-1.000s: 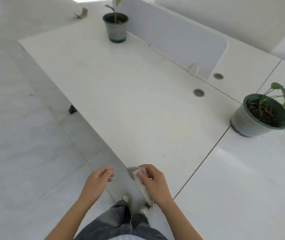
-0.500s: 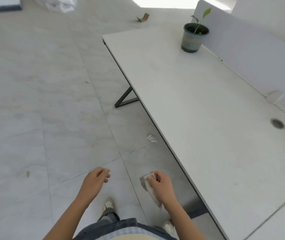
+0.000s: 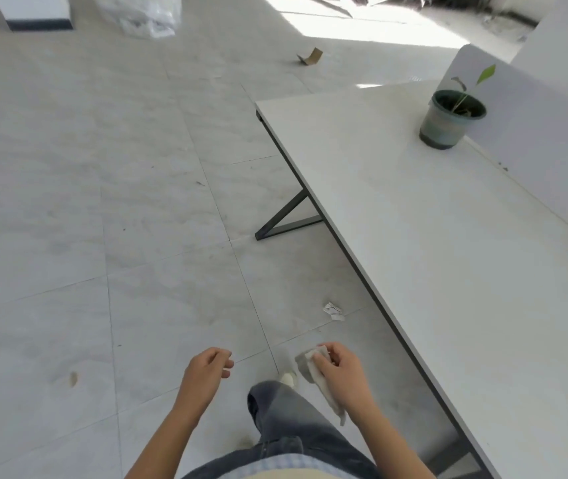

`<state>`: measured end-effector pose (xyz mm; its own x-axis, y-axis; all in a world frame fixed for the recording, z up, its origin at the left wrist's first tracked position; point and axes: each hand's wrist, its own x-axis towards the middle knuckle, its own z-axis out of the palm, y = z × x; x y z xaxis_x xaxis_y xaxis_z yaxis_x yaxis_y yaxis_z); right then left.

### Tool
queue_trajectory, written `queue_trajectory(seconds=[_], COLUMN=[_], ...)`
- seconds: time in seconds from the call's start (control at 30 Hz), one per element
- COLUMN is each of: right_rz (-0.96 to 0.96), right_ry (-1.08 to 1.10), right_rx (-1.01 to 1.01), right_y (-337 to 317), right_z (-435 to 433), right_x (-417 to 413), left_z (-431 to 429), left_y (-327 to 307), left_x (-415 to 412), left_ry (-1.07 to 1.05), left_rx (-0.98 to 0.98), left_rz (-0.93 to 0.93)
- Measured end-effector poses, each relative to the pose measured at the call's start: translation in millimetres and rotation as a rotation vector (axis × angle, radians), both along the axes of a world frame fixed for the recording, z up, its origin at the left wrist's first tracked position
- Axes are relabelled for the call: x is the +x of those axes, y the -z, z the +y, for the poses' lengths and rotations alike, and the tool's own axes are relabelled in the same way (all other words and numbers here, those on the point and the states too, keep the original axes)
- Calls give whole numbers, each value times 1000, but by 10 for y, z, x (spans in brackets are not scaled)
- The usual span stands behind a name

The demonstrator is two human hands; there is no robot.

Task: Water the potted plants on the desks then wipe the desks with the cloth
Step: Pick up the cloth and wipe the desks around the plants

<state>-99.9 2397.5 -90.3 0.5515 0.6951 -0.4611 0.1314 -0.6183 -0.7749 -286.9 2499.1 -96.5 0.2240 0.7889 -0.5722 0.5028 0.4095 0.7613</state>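
Grey cloth (image 3: 324, 382) pinched in my right hand (image 3: 341, 375), left hand (image 3: 206, 371) loosely curled and empty, I should flatten it on the worktop (image 3: 448, 243) to its right.

The floor is made of big pale grey tiles (image 3: 103, 202). A small folded piece of brown cardboard (image 3: 310, 57) lies far off on it. A crumpled clear plastic bag (image 3: 144, 15) sits at the far left, beside a white box with a dark bottom edge (image 3: 35, 12). A tiny scrap of white paper (image 3: 333, 310) lies nearer.
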Motion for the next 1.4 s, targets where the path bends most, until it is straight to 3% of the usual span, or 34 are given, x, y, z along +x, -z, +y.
queue_trajectory(seconds=[0.33, 0.63, 0.8, 1.23, 1.4], right_rz=[21, 111, 119, 129, 194], right_ry=[-79, 45, 235, 974, 1212], right_rx=[145, 171, 249, 293, 336], right_y=[-166, -168, -202, -341, -390], right_z=[1782, 2413, 2859, 4012, 4097], right_x=[953, 1567, 2051, 2754, 2844], left_z=[1544, 2334, 3078, 5169, 5422], left_y=[-34, 91, 119, -324, -92], left_x=[733, 1497, 1970, 4106, 4724], left_ry=[-108, -21, -12, 703, 912], left_rx=[115, 38, 40, 206, 560], left_rz=[7, -23, -30, -143, -57])
